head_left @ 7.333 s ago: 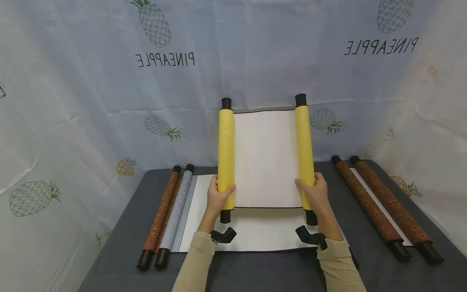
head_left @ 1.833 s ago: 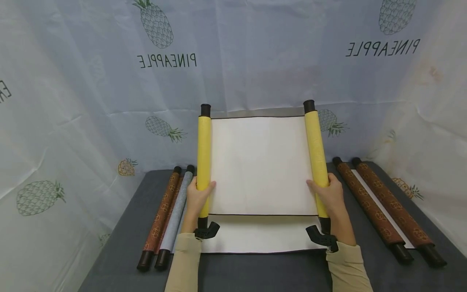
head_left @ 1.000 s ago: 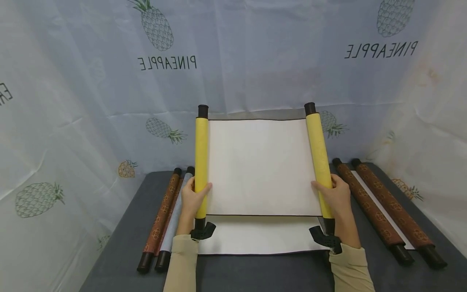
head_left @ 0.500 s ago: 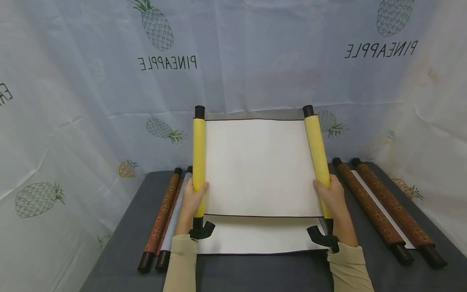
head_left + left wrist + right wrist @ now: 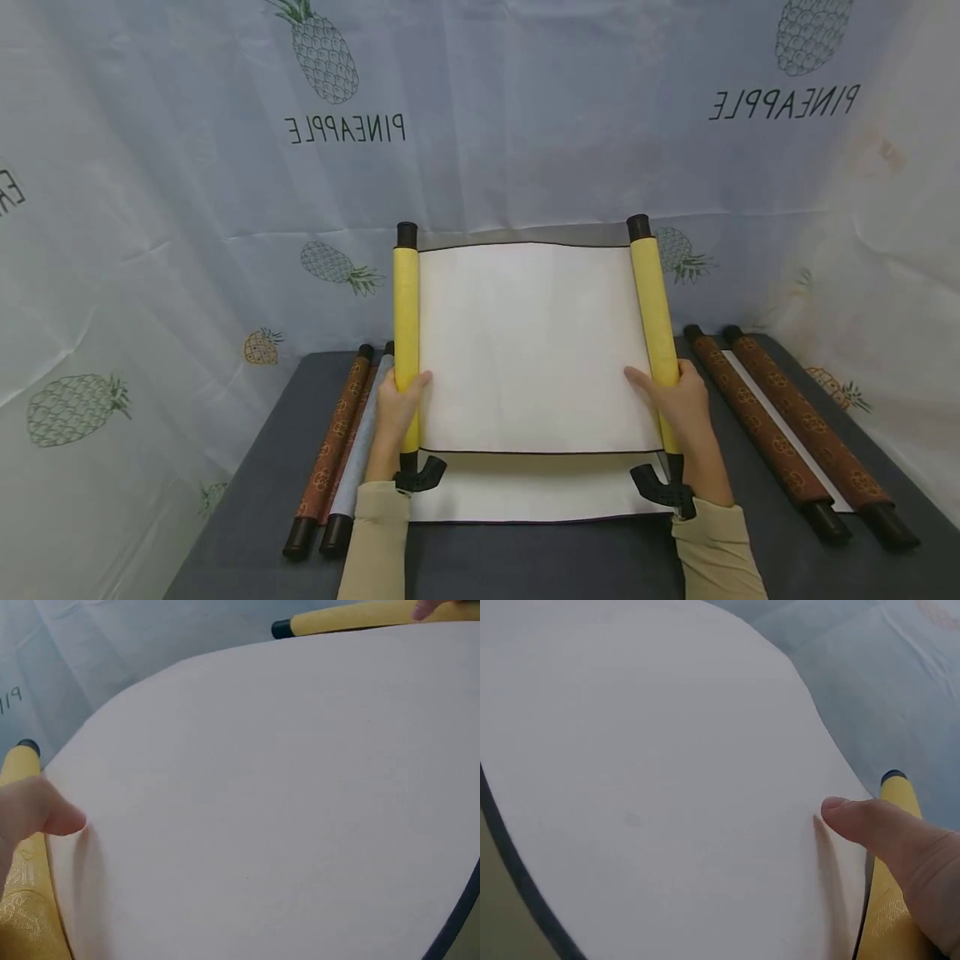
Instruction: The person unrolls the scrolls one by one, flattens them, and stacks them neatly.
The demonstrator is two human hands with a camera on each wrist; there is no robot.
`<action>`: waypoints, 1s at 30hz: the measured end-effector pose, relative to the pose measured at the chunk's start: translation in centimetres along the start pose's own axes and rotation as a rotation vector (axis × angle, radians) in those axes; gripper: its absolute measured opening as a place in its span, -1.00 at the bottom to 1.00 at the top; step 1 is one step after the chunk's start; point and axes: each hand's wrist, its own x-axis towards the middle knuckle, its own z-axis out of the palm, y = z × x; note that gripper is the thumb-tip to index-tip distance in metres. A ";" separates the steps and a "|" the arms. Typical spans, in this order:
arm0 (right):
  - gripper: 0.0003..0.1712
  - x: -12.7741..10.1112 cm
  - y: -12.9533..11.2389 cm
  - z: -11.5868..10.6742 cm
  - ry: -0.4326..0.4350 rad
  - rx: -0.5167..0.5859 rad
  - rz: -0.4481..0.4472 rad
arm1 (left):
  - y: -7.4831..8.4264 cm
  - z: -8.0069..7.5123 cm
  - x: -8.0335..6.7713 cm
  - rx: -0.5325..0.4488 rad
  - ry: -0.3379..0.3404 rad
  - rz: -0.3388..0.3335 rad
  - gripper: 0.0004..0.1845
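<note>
Even, soft, diffuse light, bright throughout, no glare. Head view sharp, slight wide-angle bend at the edges. Faint shadow under the held scroll (image 5: 532,346). Wrist views soft and close-up; thumb (image 5: 870,821) throws a short shadow on the paper.

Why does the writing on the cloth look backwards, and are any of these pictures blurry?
Head view: mirrored lettering, even light, sharp. Left wrist view: white sheet fills the frame, thumb soft. Right wrist view: thumb casts a faint shadow on the sheet.
</note>
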 end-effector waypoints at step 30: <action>-0.40 0.4 1.1 -1.4 0.062 -0.006 -0.088 | -0.4 -0.8 0.3 0.054 0.027 0.028 -0.48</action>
